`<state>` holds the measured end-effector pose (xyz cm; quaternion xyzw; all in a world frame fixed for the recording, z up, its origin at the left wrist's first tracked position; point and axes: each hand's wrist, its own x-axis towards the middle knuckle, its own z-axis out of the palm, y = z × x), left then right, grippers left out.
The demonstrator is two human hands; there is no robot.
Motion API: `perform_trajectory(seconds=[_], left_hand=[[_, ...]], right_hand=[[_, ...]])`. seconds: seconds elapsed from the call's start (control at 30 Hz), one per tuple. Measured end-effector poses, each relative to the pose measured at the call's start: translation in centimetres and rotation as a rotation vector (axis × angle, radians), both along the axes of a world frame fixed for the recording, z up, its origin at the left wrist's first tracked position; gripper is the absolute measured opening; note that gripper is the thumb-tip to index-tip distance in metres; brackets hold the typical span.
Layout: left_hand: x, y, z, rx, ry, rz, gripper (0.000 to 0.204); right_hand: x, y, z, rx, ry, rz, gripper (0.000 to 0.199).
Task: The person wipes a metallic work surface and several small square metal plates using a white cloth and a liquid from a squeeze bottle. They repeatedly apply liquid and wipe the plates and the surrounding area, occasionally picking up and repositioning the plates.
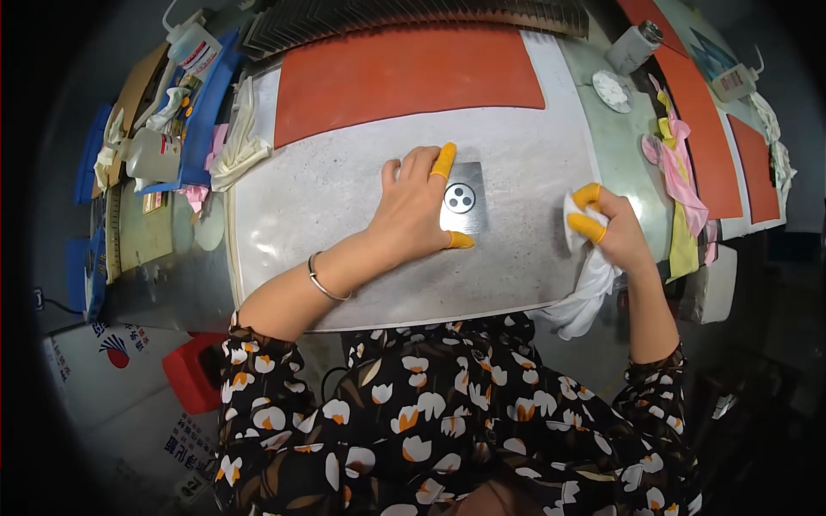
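A small flat square metal plate [465, 199], grey and shiny, with a round white-ringed cluster of three dark holes at its centre, is seen lying at the middle of the frame. Being nearly square, no clear long axis is shown; its edges are set roughly parallel to the near edge of the pale grey speckled work mat [327, 198] on which it rests flat.

The plate is held down by the left hand [415, 206], whose fingers are spread over its left edge: an orange rubber finger cot on one fingertip is pressed at the plate's top-left corner, and a cotted thumb is pressed at its bottom-left corner. A thin metal bangle [323, 280] is worn at the wrist.

To the right of the plate, well apart from it, a crumpled white cloth [589, 288] is gripped in the right hand [613, 230], its fingers curled closed around the fabric, two orange-cotted fingertips pinching the top of it.

Above the mat, a smooth orange-red rectangular pad [404, 73] is laid. At the upper left of the frame, white plastic squeeze bottles [191, 43] and rags are crowded on a blue tray [205, 116]. At the right, pink and yellow cloths [678, 185] are draped over the bench edge.
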<state>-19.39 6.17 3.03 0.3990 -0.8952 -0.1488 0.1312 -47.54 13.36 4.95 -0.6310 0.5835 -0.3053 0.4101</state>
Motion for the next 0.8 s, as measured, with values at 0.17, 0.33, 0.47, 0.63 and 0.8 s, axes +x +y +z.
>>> perform_trajectory(seconds=[0.17,0.33,0.47,0.63,0.8], left_hand=[[-0.9,0.6,0.7,0.131,0.001,0.066,0.098],[-1.5,0.5,2.3,0.016,-0.053,-0.028,0.096],[-2.8,-2.5,2.9,0.137,-0.012,0.009,0.104],[-2.9,-3.4,2.0,0.149,-0.119,0.009,0.122],[-0.1,-2.8,1.0,0.14,-0.087,0.08,0.117]], right_hand=[[-3.8,-1.4,-2.4,0.101,-0.446,-0.162,0.015],[-5.5,-1.2,-5.4,0.021,-0.658,-0.108,0.016],[-6.0,-1.6,-5.3,0.102,-0.681,-0.064,0.017],[-5.6,-1.5,-4.4,0.082,-0.648,-0.081,0.018],[-5.8,-1.4,-4.4,0.075,-0.603,-0.097,0.017]])
